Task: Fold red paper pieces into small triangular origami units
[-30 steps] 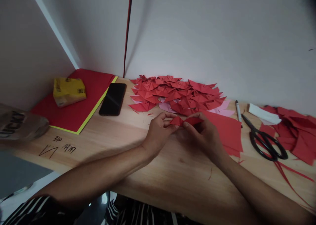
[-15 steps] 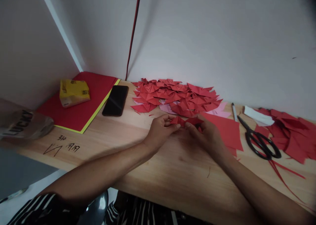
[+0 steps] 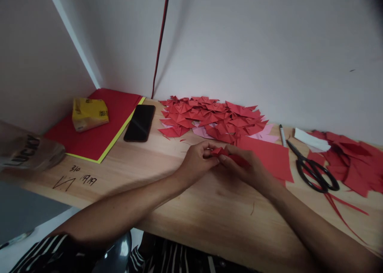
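A small folded piece of red paper (image 3: 218, 151) is pinched between both hands above the wooden table. My left hand (image 3: 197, 159) grips its left side with thumb and fingers. My right hand (image 3: 245, 163) holds its other end, the thumb pressed on the folds. Fingers cover much of the paper, so its exact shape is hard to make out. Just beyond the hands lies a heap of folded red paper pieces (image 3: 206, 113), with pink paper (image 3: 266, 134) showing beneath. Flat red sheets (image 3: 272, 157) rest behind my right hand.
Black-handled scissors (image 3: 317, 175), a pen (image 3: 283, 135), a white strip (image 3: 312, 140) and a pile of red paper pieces (image 3: 356, 161) are to the right. At left are a phone (image 3: 139, 123), red sheets (image 3: 116, 105), a yellow packet (image 3: 90, 113) and a plastic bag (image 3: 44, 151).
My hands have drawn closer together around the red paper and turned it. The right thumb has shifted left along the fold.
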Demonstrator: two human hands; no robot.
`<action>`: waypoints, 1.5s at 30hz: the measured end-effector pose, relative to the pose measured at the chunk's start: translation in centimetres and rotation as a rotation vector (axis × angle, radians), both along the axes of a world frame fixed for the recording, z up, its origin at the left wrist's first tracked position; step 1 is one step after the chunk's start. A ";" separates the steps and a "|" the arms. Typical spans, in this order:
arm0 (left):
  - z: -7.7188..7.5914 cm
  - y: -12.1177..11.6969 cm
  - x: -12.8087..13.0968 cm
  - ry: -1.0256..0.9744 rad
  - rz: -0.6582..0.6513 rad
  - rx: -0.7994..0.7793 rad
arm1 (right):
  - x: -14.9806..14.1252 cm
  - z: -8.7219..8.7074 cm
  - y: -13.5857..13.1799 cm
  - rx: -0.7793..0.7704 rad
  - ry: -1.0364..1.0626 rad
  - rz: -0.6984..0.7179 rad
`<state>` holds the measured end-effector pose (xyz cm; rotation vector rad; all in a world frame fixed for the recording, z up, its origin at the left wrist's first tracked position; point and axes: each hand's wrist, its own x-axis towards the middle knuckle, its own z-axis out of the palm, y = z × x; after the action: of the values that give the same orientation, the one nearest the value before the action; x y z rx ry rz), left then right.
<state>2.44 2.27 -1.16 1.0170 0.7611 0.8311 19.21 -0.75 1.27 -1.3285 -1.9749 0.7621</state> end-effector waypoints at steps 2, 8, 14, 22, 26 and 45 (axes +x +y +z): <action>0.0 0.0 0.0 -0.016 -0.011 0.014 | -0.1 0.1 -0.1 0.000 -0.021 0.010; -0.1 0.2 0.1 0.007 -0.019 0.011 | -0.2 0.0 -0.2 -0.055 -0.031 -0.008; 0.0 0.5 -0.3 -0.008 -0.055 0.021 | 0.1 -0.2 -0.4 -0.066 -0.012 -0.031; -0.2 0.6 -0.2 -0.151 -0.151 -0.100 | 0.3 -0.4 0.0 -0.188 0.065 -0.011; 0.0 0.5 -0.2 -0.149 -0.085 -0.119 | 0.0 -0.6 0.0 -0.151 0.091 -0.087; -0.4 -0.1 0.1 -0.155 -0.081 -0.052 | -0.1 -2.2 -0.3 -0.179 0.234 -0.254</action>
<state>2.55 2.19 -1.53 0.9195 0.6026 0.8067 19.07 -1.04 -0.93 -1.4846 -1.5507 0.9390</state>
